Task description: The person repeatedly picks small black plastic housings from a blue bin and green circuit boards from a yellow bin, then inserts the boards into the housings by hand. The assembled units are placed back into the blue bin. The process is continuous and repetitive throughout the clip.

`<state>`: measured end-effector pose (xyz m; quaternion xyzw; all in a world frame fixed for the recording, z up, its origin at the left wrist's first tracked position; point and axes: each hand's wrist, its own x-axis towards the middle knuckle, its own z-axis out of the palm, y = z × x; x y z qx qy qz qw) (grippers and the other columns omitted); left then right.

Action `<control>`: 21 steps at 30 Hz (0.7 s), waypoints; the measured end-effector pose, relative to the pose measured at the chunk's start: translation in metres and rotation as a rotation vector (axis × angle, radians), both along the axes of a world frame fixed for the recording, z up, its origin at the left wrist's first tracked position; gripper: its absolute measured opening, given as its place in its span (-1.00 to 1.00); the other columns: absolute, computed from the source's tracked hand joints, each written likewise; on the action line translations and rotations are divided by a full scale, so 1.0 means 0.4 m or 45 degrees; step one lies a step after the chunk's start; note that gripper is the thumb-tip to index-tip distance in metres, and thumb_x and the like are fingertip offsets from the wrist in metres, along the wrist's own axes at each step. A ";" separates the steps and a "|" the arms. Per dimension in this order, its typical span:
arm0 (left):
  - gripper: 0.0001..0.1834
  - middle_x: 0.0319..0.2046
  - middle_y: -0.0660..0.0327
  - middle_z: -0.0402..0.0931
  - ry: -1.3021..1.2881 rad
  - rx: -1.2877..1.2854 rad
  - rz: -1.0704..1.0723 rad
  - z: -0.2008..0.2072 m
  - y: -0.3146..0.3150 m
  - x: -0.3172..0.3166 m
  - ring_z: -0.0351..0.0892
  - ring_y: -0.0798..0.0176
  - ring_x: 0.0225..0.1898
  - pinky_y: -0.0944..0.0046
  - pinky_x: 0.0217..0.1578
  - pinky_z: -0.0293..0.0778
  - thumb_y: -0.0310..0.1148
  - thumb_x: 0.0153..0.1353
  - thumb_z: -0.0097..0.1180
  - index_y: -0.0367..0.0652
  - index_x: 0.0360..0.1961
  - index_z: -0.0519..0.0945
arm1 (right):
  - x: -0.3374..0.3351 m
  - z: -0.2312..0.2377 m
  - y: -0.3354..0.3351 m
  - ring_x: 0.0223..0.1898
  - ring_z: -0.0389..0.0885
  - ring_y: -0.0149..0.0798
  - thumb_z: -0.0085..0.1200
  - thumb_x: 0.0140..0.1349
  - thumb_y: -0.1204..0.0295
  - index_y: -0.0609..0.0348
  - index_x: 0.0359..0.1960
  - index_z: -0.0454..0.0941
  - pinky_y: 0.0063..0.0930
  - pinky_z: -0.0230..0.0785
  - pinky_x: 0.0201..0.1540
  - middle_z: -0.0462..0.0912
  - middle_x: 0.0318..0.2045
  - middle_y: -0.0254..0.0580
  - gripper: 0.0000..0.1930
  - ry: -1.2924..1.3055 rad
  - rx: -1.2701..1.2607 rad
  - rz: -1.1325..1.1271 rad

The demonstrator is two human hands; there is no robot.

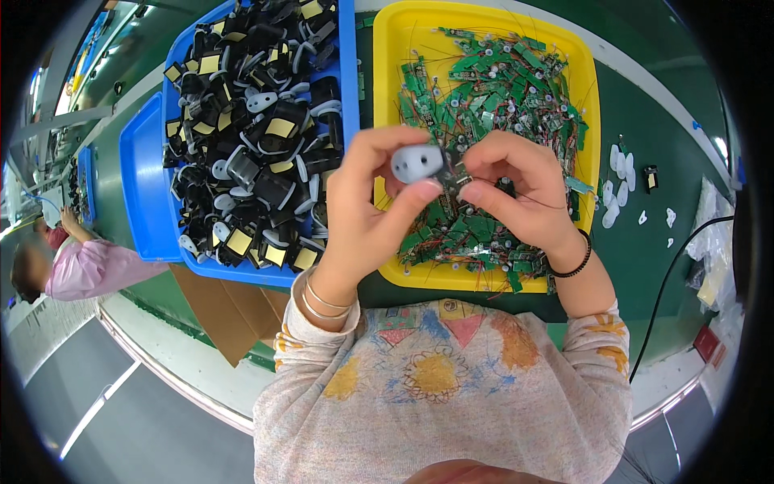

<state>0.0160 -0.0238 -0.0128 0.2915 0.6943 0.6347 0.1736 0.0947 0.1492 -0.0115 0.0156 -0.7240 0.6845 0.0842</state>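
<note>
My left hand (355, 211) is closed round a small grey plastic casing (413, 164), oval with dark holes in its face. Against the casing's right end, my right hand (528, 192) pinches a small circuit board (458, 174); thin wires trail from it. Fingers partly cover the join, so I cannot tell whether the board sits inside the casing. Both hands are raised over a yellow tray (594, 121) heaped with green circuit boards (492, 77) and wires. Left of it, a blue tray (348, 73) holds many black and grey casings (262, 161), some bearing cream pads.
On the green table at the right lie several white oval pieces (622, 167) and a small black part (651, 178). Farther right are clear plastic bags (713, 242) and a black cable (666, 278). Cardboard (216, 310) stands at lower left; another person (101, 266) works beyond.
</note>
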 end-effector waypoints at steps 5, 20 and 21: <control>-0.66 -0.22 0.17 0.47 -0.732 0.308 -0.079 0.017 0.004 -0.005 0.45 0.42 -0.20 0.44 -0.19 0.37 -0.52 0.14 0.03 -0.24 -0.04 0.29 | 0.004 -0.004 -0.011 -0.51 0.54 -0.49 0.08 0.11 0.56 0.27 -0.29 0.41 -0.68 0.44 -0.45 0.52 -0.48 -0.33 -0.85 -0.253 -0.650 0.154; -0.45 -0.27 0.16 0.46 -0.447 0.233 -0.111 -0.013 0.024 0.020 0.47 0.39 -0.32 0.44 -0.35 0.38 -0.52 0.00 0.22 -0.23 0.00 0.23 | 0.012 -0.005 -0.038 -0.52 0.57 -0.45 0.02 0.16 0.54 0.26 -0.32 0.37 -0.64 0.49 -0.47 0.52 -0.46 -0.29 -0.90 -0.277 -0.911 -0.009; -0.44 -0.26 0.16 0.45 -0.432 0.216 -0.085 -0.011 0.024 0.022 0.47 0.39 -0.32 0.44 -0.37 0.38 -0.52 0.00 0.22 -0.24 0.01 0.23 | 0.012 -0.004 -0.039 -0.51 0.57 -0.46 0.02 0.16 0.55 0.26 -0.32 0.37 -0.64 0.49 -0.47 0.52 -0.46 -0.29 -0.90 -0.267 -0.896 -0.013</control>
